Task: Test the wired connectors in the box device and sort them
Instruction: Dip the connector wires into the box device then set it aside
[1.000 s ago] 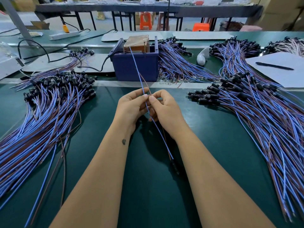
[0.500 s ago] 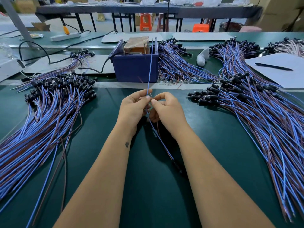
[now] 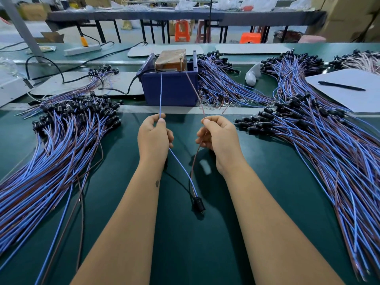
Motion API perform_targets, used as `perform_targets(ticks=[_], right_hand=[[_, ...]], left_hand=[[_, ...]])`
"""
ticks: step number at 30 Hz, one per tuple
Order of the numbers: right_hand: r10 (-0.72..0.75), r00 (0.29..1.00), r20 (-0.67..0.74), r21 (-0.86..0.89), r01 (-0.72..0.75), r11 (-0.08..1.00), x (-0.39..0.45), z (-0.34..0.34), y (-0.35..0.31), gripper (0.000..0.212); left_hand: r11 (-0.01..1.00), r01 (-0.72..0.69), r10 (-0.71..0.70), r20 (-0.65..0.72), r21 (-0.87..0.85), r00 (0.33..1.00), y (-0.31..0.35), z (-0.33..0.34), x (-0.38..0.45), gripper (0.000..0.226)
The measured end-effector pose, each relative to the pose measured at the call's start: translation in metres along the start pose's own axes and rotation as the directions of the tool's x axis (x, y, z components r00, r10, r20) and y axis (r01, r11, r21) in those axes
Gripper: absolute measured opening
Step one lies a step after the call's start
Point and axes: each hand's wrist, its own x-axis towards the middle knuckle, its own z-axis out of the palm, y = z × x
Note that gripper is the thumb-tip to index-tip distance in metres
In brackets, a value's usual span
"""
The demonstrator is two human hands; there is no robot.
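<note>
We pinch blue lead (image 3: 160, 95) left (image 3: 153, 138), brown lead (image 3: 194, 89) right (image 3: 218, 138), before the box (image 3: 170, 87); loose pinches risk slipping off contacts.

Bare green counter (image 3: 185, 254) below and between the hands. Hemmed in by wire bundles left (image 3: 51, 161) and right (image 3: 329, 153). Blue box device (image 3: 170, 89) blocking straight ahead; black connector (image 3: 198, 203) lying between the forearms.
</note>
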Motion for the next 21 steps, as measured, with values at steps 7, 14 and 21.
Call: perform_targets(ticks=[7, 14, 21], right_hand=[[-0.044, 0.998, -0.039, -0.016, 0.043, 0.999, 0.0006, -0.0022, 0.0008, 0.013], [-0.070, 0.997, -0.038, -0.110, 0.065, 0.992, 0.0025, 0.0011, 0.0054, 0.015], [-0.078, 0.995, -0.063, -0.165, 0.066, 0.984, 0.0024, 0.0054, 0.0075, 0.015]], left_hand=[[1.000, 0.008, -0.009, -0.050, -0.023, 0.999, 0.0011, -0.0047, 0.0018, 0.020], [0.998, -0.018, 0.014, -0.076, -0.052, 0.997, 0.0015, -0.0066, 0.0015, 0.022], [0.998, -0.008, 0.003, -0.073, -0.066, 0.997, 0.0011, -0.0077, 0.0023, 0.023]])
